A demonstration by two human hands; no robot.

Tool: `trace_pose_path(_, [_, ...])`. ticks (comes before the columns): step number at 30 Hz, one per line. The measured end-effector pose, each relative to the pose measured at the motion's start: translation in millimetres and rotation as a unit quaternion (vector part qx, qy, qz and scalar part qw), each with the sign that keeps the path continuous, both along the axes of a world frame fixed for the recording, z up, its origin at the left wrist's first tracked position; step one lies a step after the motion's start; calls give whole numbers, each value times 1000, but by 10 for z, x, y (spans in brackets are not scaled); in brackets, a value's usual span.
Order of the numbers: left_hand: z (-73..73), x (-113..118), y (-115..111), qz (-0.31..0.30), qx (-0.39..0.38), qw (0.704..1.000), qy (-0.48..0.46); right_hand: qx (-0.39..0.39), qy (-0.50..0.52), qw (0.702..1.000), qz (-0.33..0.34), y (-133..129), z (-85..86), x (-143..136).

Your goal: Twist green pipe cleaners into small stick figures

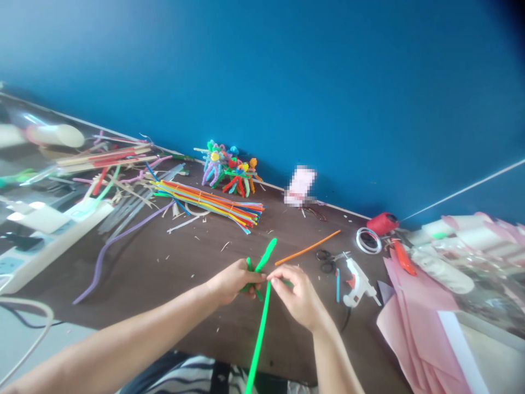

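Bright green pipe cleaners (259, 339) are between my two hands over the front of the table. My left hand (234, 282) is closed on a crossed green bunch, with one end pointing up and away and short ends sticking out by the fingers. Thumb and fingertips of my right hand (294, 293) pinch the green stem close to the left fingers; a long length hangs down toward my lap. The exact crossing point is covered by my fingers. Just beyond the right hand lies an orange pipe cleaner (307, 247).
A bundle of coloured pipe cleaners (209, 202) lies behind, near finished pipe-cleaner figures (232, 167) by the wall. Scissors (328, 260), a white glue gun (359, 284) and pink paper (414, 317) are at right. A power strip (53, 235) and a purple pipe cleaner (98, 268) occupy the left.
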State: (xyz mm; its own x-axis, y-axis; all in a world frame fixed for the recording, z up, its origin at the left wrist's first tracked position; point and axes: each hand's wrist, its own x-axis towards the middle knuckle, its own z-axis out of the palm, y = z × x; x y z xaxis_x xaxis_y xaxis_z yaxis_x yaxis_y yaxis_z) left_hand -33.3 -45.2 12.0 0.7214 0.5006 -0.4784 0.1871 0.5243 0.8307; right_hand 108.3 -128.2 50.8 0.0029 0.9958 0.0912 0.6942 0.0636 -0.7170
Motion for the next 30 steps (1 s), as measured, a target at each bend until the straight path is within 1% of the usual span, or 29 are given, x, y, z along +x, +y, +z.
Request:
trace_pose_path(2, [29, -6, -6, -5, 55, 998, -3, -13, 6, 1000, -13, 2, -23, 5])
trace_pose_path(4, [49, -7, -9, -4, 86, 996, 2, -21, 11, 999, -24, 5, -47, 4])
trace_pose_path(7, [69, -2, -1, 8, 90, 996, 2, -17, -15, 999, -39, 8, -48, -10])
trace_pose_path(11, [89, 2, 30, 19, 56, 998, -18, 18, -131, 990, -40, 5, 21, -50])
trace_pose_path(14, [106, 0, 47, 8, 1, 1000, -25, 66, -205, 976, -43, -12, 64, -100])
trace_pose_path(17, [131, -5, 54, 2, -65, 997, -32, 109, -259, 957, -68, -40, 78, -148])
trace_pose_path(19, [157, -10, 54, 3, -77, 995, -56, 115, -282, 948, -92, -67, 95, -168])
trace_pose_path(22, [206, -25, 43, 18, -35, 993, -113, 85, -294, 943, -131, -124, 159, -176])
trace_pose_path(25, [258, -54, 31, 14, 46, 990, -135, 35, -267, 955, -126, -191, 247, -174])
trace_pose_path(27, [287, -77, 31, -12, 98, 985, -143, 2, -213, 971, -106, -232, 290, -177])
trace_pose_path(30, [314, -108, 46, -46, 173, 972, -156, -31, -77, 992, -97, -280, 307, -192])
